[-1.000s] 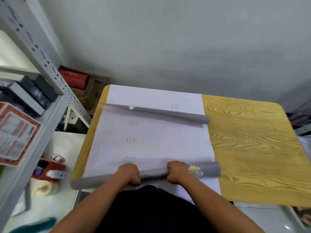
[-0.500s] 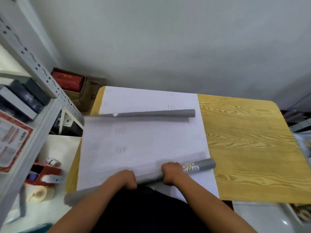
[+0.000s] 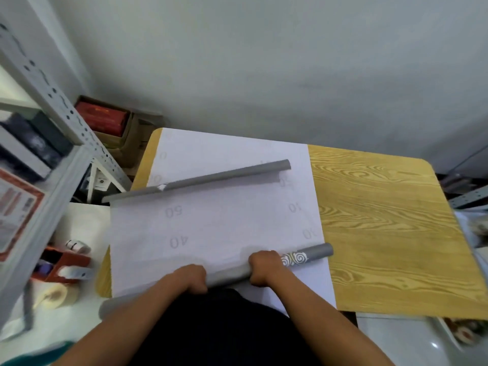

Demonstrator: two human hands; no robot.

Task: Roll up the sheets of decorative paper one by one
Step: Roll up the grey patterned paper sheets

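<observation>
A sheet of decorative paper (image 3: 211, 233) lies white side up, faint numbers showing, across more white sheets on the wooden table (image 3: 383, 220). Its near end is wound into a grey roll (image 3: 229, 274) with a white swirl pattern by its right end. My left hand (image 3: 192, 278) and my right hand (image 3: 264, 268) both grip this roll from above, fingers curled over it. The sheet's far end curls into a second grey roll (image 3: 200, 180), lying slanted, its left end past the table's left edge.
A metal shelf rack (image 3: 52, 122) with boxes stands at the left. Below it sit tape rolls (image 3: 56, 294) and a red dispenser (image 3: 66, 265). A cardboard box (image 3: 111, 125) is behind the table. A tray (image 3: 459, 331) shows at the lower right.
The sheet and both rolls have swung, the left side coming toward me and off the table edge. The far roll now slants. Both hands keep their hold on the near roll.
</observation>
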